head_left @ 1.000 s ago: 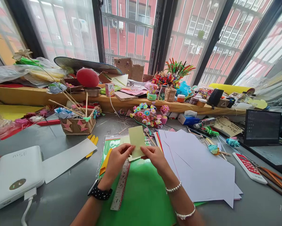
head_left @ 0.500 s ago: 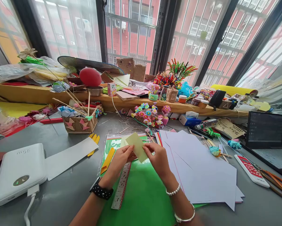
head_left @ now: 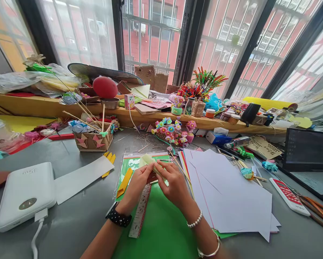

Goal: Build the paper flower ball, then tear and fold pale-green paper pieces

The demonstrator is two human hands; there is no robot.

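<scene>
Both hands pinch a small pale yellow paper slip [head_left: 147,160] above a green sheet [head_left: 161,226] in front of me. My left hand [head_left: 136,183], with a black dotted watch at the wrist, grips the slip's near-left edge. My right hand [head_left: 173,183], wearing a pearl bracelet and a silver bangle, folds over the slip's right part and hides most of it. The slip lies tipped down almost flat toward the table. A metal ruler [head_left: 140,212] rests on the green sheet just under my left hand.
A stack of white sheets [head_left: 231,194] lies to the right. A white power bank [head_left: 25,192] with a cable and a white strip [head_left: 80,178] lie left. A cardboard basket [head_left: 93,141], paper flowers [head_left: 172,131], a laptop [head_left: 305,151] and a red calculator [head_left: 289,196] crowd the grey table.
The yellow slip stood upright between the fingers a second ago; it has tilted forward and down, and my right hand has closed over it. Both hands shifted slightly away from me.
</scene>
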